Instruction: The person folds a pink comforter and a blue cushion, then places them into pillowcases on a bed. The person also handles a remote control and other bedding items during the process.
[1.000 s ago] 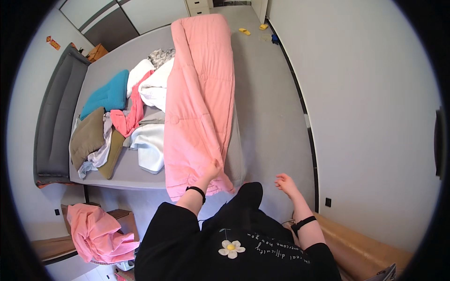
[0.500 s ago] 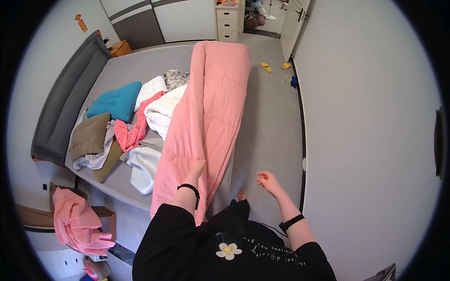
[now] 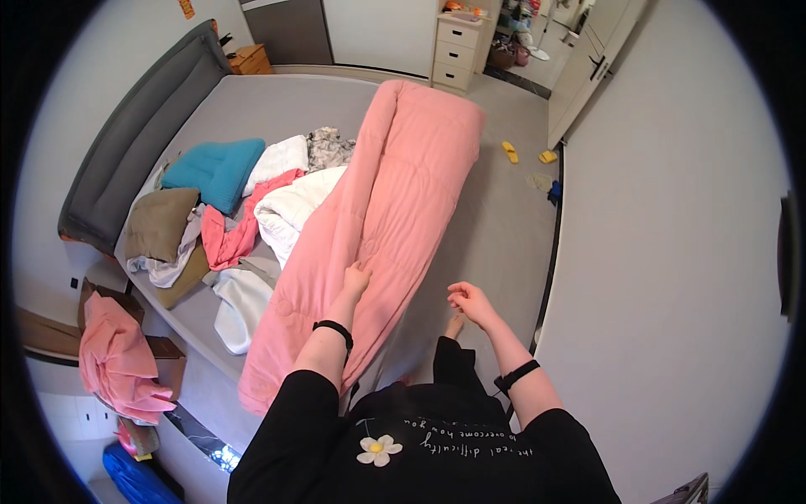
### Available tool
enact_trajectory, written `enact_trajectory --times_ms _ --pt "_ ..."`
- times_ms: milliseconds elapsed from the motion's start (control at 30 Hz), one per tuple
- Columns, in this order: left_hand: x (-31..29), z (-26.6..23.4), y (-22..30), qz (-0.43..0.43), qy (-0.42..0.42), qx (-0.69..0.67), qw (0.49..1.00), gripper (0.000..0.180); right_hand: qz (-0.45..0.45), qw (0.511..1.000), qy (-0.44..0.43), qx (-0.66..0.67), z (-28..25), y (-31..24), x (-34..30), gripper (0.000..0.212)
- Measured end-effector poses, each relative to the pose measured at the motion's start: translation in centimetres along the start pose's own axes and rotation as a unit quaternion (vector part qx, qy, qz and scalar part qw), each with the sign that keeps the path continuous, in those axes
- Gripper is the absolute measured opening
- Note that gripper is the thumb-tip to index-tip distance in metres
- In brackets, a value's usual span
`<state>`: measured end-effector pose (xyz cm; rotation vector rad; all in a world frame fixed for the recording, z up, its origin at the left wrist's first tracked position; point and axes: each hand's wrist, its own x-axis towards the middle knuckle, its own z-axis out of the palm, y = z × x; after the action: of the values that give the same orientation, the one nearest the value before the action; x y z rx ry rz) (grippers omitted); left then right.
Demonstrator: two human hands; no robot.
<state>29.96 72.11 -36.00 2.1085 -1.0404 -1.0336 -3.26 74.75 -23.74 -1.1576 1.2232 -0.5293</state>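
A long pink quilt (image 3: 420, 160) lies folded lengthwise along the near right side of the bed, with its lower end by my left arm. Over the quilt is my left hand (image 3: 356, 279), its fingers loosely spread and no fabric visibly gripped. Whether the fingertips touch the cloth is hard to tell. My right hand (image 3: 470, 302) hangs in the air above the floor, to the right of the quilt, with fingers loosely bent and nothing in them. A white quilt (image 3: 294, 206) is partly covered by the pink one.
On the bed (image 3: 243, 101) lie a teal pillow (image 3: 218, 172), an olive pillow (image 3: 161, 223), a coral cloth (image 3: 231, 239) and a pale cloth (image 3: 242, 307). Pink fabric (image 3: 117, 353) drapes over a cardboard box at left. Yellow slippers (image 3: 510, 152) rest on the floor near the door (image 3: 592, 71).
My left hand has come off the quilt's fold and its fingers have loosened. My right hand has shifted slightly left and up. The view has turned, and my body has moved along the bed.
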Motion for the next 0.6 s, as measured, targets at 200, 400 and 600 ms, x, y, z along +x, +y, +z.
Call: enact_trajectory --times_ms 200,400,600 --pt "6.6 2.5 6.1 -0.153 0.084 -0.210 0.962 0.055 -0.019 0.997 -0.062 -0.046 -5.5 -5.1 11.5 0.024" --pt "9.2 10.3 17.3 -0.138 0.054 -0.295 0.944 0.051 -0.021 0.985 -0.144 -0.094 -9.4 -8.9 20.1 0.023" --pt "17.7 7.9 14.5 -0.097 0.116 -0.059 0.987 0.057 -0.012 0.979 -0.171 -0.109 -12.3 -10.5 27.6 0.024"
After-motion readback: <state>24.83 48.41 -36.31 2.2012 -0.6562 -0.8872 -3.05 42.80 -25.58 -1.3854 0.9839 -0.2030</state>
